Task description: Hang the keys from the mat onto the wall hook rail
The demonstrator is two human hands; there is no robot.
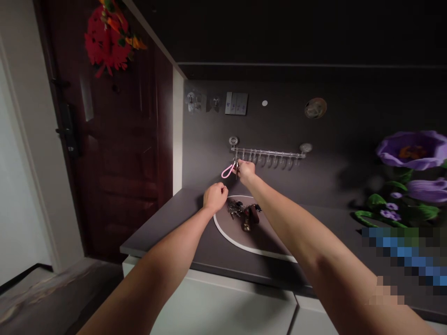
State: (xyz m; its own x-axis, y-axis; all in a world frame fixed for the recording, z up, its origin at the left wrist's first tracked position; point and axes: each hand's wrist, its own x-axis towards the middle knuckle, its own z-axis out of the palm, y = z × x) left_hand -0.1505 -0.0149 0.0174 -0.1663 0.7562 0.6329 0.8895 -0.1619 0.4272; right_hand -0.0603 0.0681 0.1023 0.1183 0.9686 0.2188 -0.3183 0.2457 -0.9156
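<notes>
My right hand (246,170) is closed on a bunch of keys (236,166) with a pink loop strap (227,171) hanging off to the left. It is just under the left end of a clear hook rail (267,152) on the wall; whether the keys touch a hook I cannot tell. Lower and to the left, my left hand (214,196) is curled into a loose fist, with nothing showing in it. Beside it, more keys (235,209) and a brown key case (250,217) lie on a rounded brown mat (223,224) with a white rim.
A dark counter (164,223) carries the mat. Purple flowers (414,151) stand at the right. Above the rail are a switch panel (236,103) and clear wall hooks (215,102). A dark red door (122,153) is on the left, and a dark cabinet (296,32) overhangs.
</notes>
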